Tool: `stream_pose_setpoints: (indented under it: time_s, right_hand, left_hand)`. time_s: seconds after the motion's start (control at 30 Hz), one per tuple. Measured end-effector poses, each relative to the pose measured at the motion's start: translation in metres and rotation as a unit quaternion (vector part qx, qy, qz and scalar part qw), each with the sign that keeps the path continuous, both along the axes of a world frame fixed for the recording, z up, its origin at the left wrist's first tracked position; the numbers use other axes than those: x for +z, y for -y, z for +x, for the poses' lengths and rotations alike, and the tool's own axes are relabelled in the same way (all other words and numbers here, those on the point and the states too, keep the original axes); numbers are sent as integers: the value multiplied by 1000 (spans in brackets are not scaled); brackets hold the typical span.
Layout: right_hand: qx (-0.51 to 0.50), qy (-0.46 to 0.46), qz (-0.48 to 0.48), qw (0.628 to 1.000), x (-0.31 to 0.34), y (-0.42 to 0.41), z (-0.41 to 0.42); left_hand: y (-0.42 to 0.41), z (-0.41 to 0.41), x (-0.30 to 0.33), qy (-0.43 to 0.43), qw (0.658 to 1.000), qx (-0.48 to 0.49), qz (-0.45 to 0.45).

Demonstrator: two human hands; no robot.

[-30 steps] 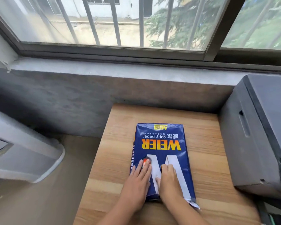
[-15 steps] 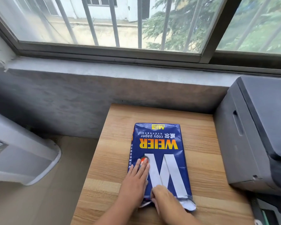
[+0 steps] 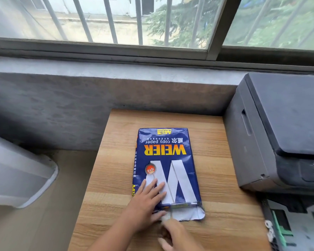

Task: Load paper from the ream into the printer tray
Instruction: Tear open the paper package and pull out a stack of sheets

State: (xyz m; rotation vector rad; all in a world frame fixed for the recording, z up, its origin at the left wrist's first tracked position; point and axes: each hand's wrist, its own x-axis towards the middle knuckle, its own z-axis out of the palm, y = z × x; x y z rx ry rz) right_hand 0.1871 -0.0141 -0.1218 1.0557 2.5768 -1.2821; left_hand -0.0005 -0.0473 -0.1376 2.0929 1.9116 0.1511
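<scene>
Lying at the far left, a pale grey plastic appliance housing (image 3: 16, 176) sits on the floor, well apart from the light wood-grain bench (image 3: 112, 160) that stands against the grey concrete wall (image 3: 62, 109) under the barred window (image 3: 116, 20).

Flat on the middle of the bench is the blue wrapped ream of copy paper (image 3: 165, 160), its yellow "WEIER" lettering upside down from the wearer's side and a small round orange sticker (image 3: 150, 169) on its left half. The left hand (image 3: 147, 207) rests palm down on the ream's near left corner, its grip spread, fingers fanned flat across the white "W" print, pinching nothing. The wrapper's near end is torn open: a ragged flap with a white inner face (image 3: 187, 213) lies folded out onto the bench toward the wearer.

Just right of the left hand, the right hand (image 3: 172, 234) is low at the near edge, blurred, with a fingertip reaching the left end of that flap; I cannot tell whether its grip pinches the wrapper or only touches it.

Further right, just beside the ream, stands the dark grey boxy printer (image 3: 279, 133) with its lid down. Below it, at the bottom right corner, a pulled-out paper tray with green guides (image 3: 286, 230) shows, its inside partly cut off.
</scene>
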Motion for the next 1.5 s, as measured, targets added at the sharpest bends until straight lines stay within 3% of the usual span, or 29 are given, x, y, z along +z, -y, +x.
stream_pose_setpoints:
  time_s: [0.07,0.17,0.3,0.43,0.83,0.97,1.07,1.2,1.5]
  right_hand:
    - [-197,-16,-77,977,14,-9,4]
    - [-471,-33,-36,881,19,-27,12]
    - [-580,-24,-36,814,16,-33,10]
    - [-598,-11,-32,801,10,-26,-2]
    - [-533,-5,108,839,22,-23,-9]
    - [-578,-57,60,812,18,-26,-9]
    - [-634,-85,-35,768,21,-31,-12]
    - [-673,-112,-151,716,4,-33,-16]
    - [-597,-153,-205,760,4,-25,3]
  left_hand:
    - [2,0,-3,15,1000,14,4]
    - [0,1,-3,40,998,32,34]
    - [-1,4,-3,104,988,64,90]
    - [0,8,3,185,970,112,108]
    - [-2,11,10,184,973,112,80]
    - [-1,9,10,110,989,77,59]
    - [2,7,11,12,998,61,24]
    - [5,7,12,-33,996,72,-30]
    - [-2,10,20,-56,991,79,-88]
